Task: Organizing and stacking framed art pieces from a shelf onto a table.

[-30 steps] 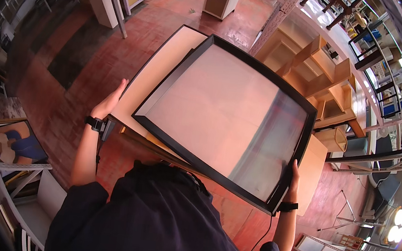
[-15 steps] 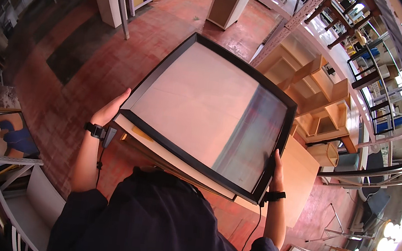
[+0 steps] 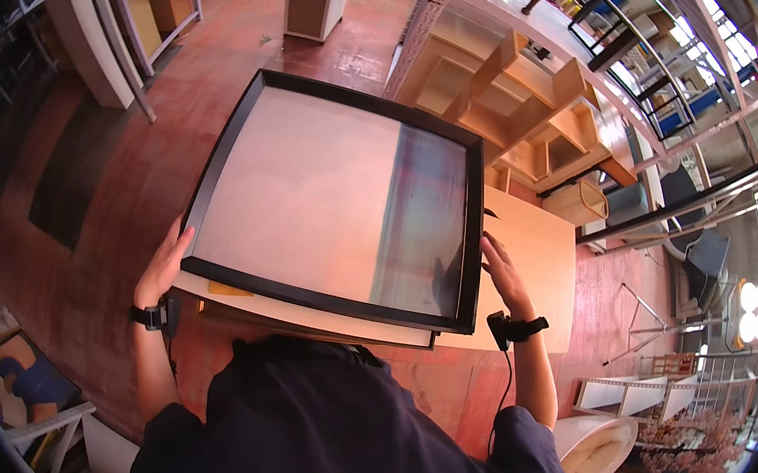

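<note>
A large picture [image 3: 309,191] in a black frame lies before me, pale pink with a blue-green band toward its right side. Beneath it a pale board [image 3: 295,318] shows along the near edge. My left hand [image 3: 162,270] grips the left side of the frame near its lower corner; some of its fingers are hidden. Beside the right edge is my right hand [image 3: 507,277], fingers stretched out and apart, their tips close to the black frame. I cannot tell if they touch it. Each wrist wears a black strap with a small device.
A light wooden panel [image 3: 531,254] extends right of the picture. Beyond it stand wooden shelf units [image 3: 542,115] and a metal rack post [image 3: 421,36]. A small cabinet [image 3: 314,0] stands on the red floor ahead. A white oval basin [image 3: 597,453] is at lower right, a painting [image 3: 26,379] at lower left.
My view has turned, so the picture now appears squarer to me and further left. My right hand has loosened from the frame's right edge, its fingers spreading. The left hand stays at the left edge.
</note>
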The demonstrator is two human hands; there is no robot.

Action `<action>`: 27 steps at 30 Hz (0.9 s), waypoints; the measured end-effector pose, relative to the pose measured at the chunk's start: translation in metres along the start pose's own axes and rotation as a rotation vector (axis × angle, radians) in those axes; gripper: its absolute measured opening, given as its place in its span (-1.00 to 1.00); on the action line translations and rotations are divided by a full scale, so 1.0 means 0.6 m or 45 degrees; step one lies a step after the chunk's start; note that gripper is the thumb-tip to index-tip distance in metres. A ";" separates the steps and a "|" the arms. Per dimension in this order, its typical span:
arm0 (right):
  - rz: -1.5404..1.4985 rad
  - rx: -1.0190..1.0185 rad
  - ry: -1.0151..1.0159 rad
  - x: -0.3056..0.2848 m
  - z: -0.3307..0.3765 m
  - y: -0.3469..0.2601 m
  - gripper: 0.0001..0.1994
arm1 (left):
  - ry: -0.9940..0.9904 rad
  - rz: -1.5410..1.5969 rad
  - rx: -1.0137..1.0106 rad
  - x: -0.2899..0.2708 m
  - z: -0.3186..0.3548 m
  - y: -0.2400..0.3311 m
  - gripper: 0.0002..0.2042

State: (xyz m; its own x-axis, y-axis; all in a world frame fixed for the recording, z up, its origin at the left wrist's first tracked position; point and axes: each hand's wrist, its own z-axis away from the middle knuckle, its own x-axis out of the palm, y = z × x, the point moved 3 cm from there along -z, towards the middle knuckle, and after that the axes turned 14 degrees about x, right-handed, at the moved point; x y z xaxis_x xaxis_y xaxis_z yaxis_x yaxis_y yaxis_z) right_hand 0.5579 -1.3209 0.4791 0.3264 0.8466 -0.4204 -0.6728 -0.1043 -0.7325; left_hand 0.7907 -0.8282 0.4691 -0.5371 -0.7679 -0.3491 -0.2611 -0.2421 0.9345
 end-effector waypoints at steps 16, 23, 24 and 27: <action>1.036 -0.128 0.804 0.145 0.101 0.042 -0.32 | 0.170 -1.177 0.311 0.066 0.027 0.005 -0.37; 0.871 -0.214 0.876 0.152 0.095 0.040 -0.37 | 0.206 -1.178 0.446 0.063 0.032 -0.006 -0.42; 0.861 -0.217 0.886 0.153 0.092 0.038 -0.38 | 0.232 -1.198 0.462 0.063 0.031 -0.006 -0.43; 0.826 -0.207 0.927 0.147 0.102 0.032 -0.38 | 0.212 -1.166 0.546 0.066 0.022 0.002 -0.46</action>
State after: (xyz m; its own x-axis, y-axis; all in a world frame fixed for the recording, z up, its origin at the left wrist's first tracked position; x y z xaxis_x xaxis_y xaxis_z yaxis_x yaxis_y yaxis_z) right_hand 0.5329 -1.2163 0.4607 0.2919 0.0776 -0.9533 -0.7843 -0.5510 -0.2850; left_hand 0.7584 -0.8508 0.4555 0.1224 -0.4754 -0.8712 -0.7976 -0.5695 0.1987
